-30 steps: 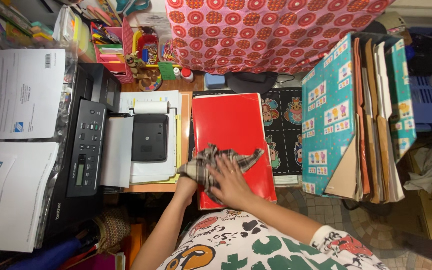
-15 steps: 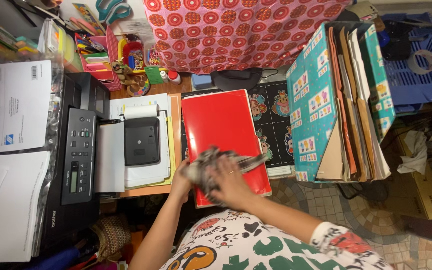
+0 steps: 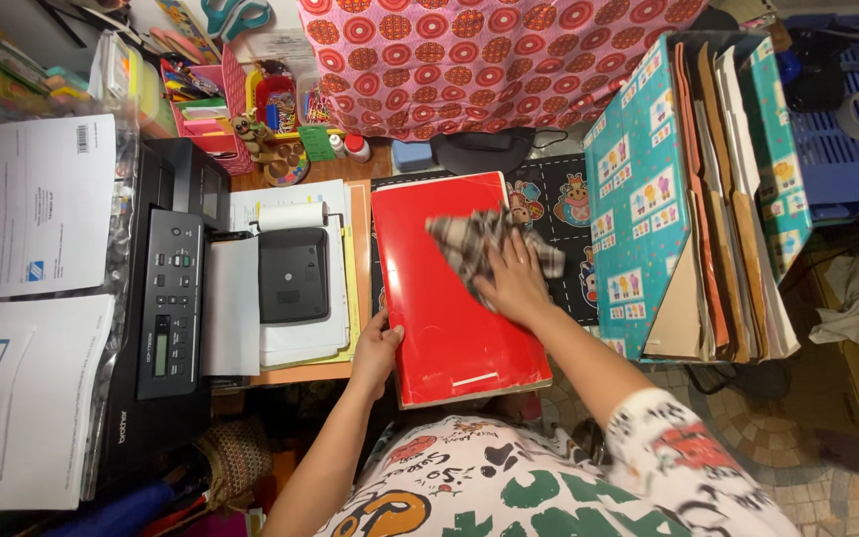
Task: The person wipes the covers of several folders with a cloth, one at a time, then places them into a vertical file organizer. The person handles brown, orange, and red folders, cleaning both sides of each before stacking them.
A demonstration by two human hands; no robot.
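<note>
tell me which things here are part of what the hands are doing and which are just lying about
In use: red folder, steadied at its edge by the left hand; plaid cloth, pressed on the folder by the right hand.

Lying about: black printer, paper stacks, teal file box, blue crate, pink organiser.

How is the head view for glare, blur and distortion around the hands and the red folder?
Head view: even lighting, soft glare on the glossy red folder; the plaid cloth under the right hand is slightly motion-blurred; the left hand is sharp; wide-angle bending shows at the edges.
</note>
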